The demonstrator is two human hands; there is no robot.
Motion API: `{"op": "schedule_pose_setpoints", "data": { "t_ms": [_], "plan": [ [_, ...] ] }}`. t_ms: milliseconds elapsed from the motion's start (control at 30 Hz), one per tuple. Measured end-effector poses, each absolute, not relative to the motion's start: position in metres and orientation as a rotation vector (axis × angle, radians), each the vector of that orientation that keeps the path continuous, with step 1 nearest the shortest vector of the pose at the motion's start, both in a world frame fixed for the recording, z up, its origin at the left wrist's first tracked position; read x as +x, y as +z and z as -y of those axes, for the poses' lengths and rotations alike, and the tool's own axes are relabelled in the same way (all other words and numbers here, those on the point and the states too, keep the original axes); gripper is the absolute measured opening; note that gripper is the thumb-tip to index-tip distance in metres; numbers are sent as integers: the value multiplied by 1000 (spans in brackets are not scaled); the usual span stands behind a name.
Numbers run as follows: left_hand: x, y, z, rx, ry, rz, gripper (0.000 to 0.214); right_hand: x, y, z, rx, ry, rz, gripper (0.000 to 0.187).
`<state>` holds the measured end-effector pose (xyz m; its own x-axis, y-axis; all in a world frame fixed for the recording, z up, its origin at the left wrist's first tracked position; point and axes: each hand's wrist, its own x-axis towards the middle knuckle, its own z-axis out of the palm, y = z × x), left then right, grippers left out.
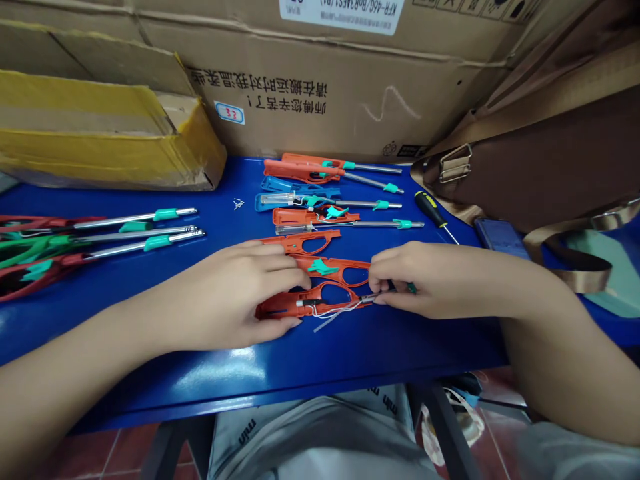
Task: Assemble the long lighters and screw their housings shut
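Observation:
My left hand (245,287) is closed around the left end of an orange lighter half-shell (324,292) on the blue table. Inside the shell lie a small black igniter part (311,303), white wires and a thin clear tube (331,319) that sticks out toward me. My right hand (415,277) pinches the lighter's metal tube (369,299) at the shell's right end; the rest of the tube is hidden under the hand. Just behind lie an orange half-shell with a green trigger (323,267) and another orange shell piece (315,243), the latter near my left fingers.
Several opened orange and blue lighters (325,200) lie farther back. Assembled-looking red and green lighters (100,233) are at left, near small screws (239,203). A screwdriver (431,210), a phone (500,238) and a brown bag (555,147) sit at right. Cardboard boxes (350,93) stand behind.

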<state>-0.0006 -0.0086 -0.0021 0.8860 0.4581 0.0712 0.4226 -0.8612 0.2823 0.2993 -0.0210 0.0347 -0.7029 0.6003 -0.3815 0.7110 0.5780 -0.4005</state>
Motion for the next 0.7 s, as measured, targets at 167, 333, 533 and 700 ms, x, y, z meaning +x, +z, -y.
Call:
{"op": "schedule_pose_setpoints", "data": {
  "t_ms": [167, 333, 533, 700],
  "plan": [
    [-1, -3, 10, 2775, 178, -671, 23, 298, 36, 22, 1094, -797, -2625, 16],
    [-3, -3, 11, 2774, 167, -666, 22, 302, 34, 23, 1102, -817, -2571, 15],
    [-2, -5, 11, 2771, 168, -655, 22, 300, 32, 24, 1099, -791, -2581, 15],
    [-1, -4, 12, 2764, 154, -657, 18, 298, 30, 24, 1107, -807, -2589, 16]
  ]
}}
